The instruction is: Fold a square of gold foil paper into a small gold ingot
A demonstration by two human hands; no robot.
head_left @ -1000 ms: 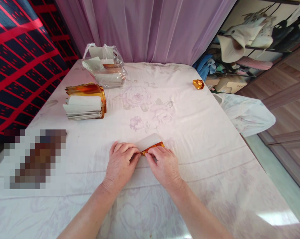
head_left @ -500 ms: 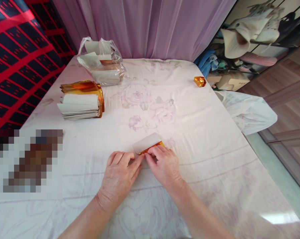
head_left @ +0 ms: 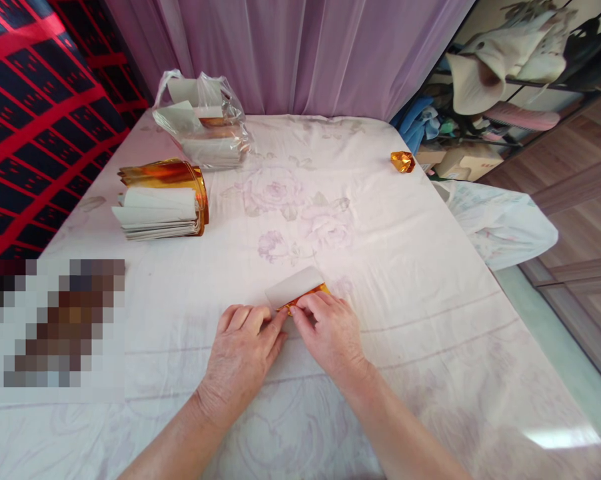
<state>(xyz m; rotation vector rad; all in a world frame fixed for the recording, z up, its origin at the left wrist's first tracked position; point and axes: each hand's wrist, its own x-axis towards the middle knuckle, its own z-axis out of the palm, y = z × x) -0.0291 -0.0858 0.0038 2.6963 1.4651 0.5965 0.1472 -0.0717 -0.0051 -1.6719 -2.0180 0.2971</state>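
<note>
A sheet of gold foil paper [head_left: 295,285], white on its back, lies curled over on the cloth in front of me, with a gold strip along its near edge. My left hand [head_left: 245,337] rests on the cloth, its thumb and forefinger closed at the near left corner of the paper. On the near edge, the thumb and bent fingers of my right hand [head_left: 332,328] pinch the gold strip. The fingertips of both hands nearly meet there. Some of the strip is hidden under the right fingers.
A stack of folded gold and white papers [head_left: 160,207] lies at the left. Behind it, a clear plastic bag [head_left: 210,127] holds more papers. One folded gold foil piece [head_left: 403,161] sits near the right edge of the flowered tablecloth [head_left: 405,253]. A white bag [head_left: 505,223] hangs beside the table.
Both hands stay at the near edge of the paper. The left fingertips have shifted slightly, and a little more gold shows at the corner. The view has moved very slightly.
</note>
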